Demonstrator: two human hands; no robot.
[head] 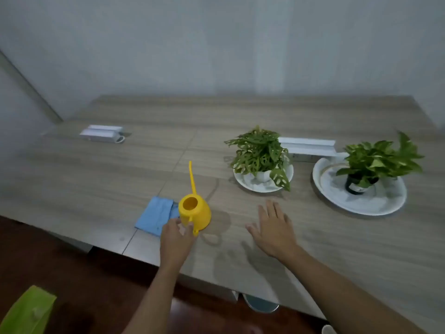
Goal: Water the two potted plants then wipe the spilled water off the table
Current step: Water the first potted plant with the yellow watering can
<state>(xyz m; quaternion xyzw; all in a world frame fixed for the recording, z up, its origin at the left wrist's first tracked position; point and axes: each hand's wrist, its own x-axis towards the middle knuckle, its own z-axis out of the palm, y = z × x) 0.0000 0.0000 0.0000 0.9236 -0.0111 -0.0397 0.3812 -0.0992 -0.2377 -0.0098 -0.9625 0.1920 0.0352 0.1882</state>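
Observation:
A yellow watering can (195,210) with a long thin spout stands on the wooden table (120,169) near its front edge. My left hand (177,239) is closed around its handle. A folded blue cloth (156,214) lies just left of the can. My right hand (273,225) hovers flat over the table with its fingers spread and nothing in it. A leafy plant in a white pot (261,156) sits on a small white plate (245,183). Further right a second plant in a dark pot (378,162) stands on a large white plate (385,203).
A white open box (307,147) lies behind the two plants. Another white box (102,133) rests at the far left of the table. A grey wall closes the back. Dark red floor and a green object (26,312) lie below the table's front edge.

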